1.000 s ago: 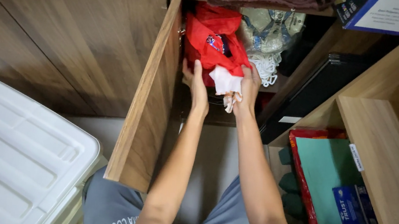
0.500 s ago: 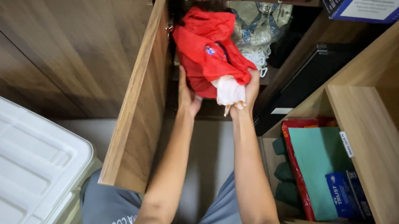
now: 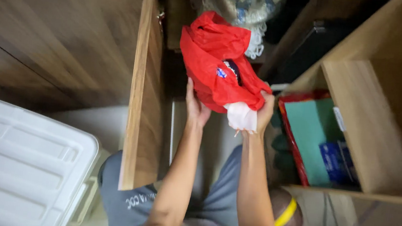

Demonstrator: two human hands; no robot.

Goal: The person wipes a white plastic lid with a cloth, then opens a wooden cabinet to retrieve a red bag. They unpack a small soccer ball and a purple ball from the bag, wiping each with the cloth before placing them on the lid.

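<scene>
The right hand (image 3: 263,115) has its fingers closed around a small wad of white cloth or paper (image 3: 240,116) together with the lower corner of a red plastic bag (image 3: 216,60), pinching both at once. The left hand (image 3: 195,108) presses up against the bag's underside at about seven o'clock of it, fingers curled into the red film, gripping it. The bag hangs in front of the open cupboard, lifted off any shelf, with something dark and a blue patch showing through a gap in its side. It looks thin, soft and crinkly, probably light, with a slick film that could slide through a loose grip; a hold on gathered folds or under its bulk would seem safest. At twelve o'clock of the bag sits a pale lace-trimmed bundle (image 3: 251,8). At nine o'clock stands the open wooden cupboard door (image 3: 145,97), and farther toward eight o'clock a white plastic bin lid (image 3: 11,168). At three o'clock a wooden shelf (image 3: 359,124) holds a teal folder (image 3: 310,139) edged in red.
</scene>
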